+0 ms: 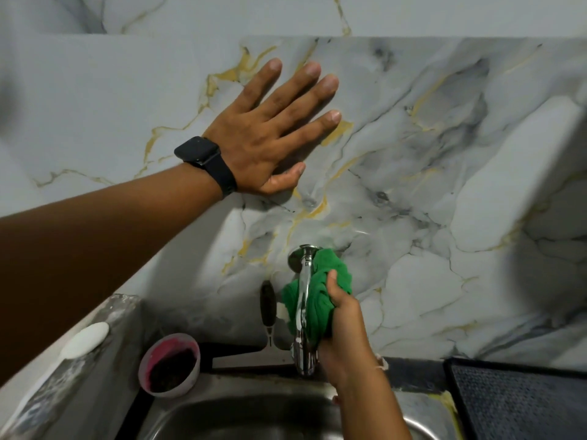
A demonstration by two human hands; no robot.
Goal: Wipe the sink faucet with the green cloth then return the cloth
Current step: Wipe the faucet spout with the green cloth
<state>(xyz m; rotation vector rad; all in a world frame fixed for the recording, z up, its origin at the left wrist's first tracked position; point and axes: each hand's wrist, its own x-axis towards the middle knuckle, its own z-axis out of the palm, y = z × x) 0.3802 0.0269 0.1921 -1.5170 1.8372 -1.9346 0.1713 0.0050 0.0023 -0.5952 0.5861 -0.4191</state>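
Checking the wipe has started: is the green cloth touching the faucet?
Touching. The head view shows the green cloth wrapped against the faucet, gripped by the right hand.

Right hand (341, 325) grips green cloth (320, 293) round faucet (304, 300) — left hand (270, 134) flat on wall (444, 154).

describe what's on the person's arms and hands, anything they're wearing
Both forearms are bare, with no sleeves in view. The left hand has a black smartwatch on its wrist, with a dark rectangular face and a black strap. The right hand is bare; a thin pale thread sits at its wrist. No gloves or rings show.
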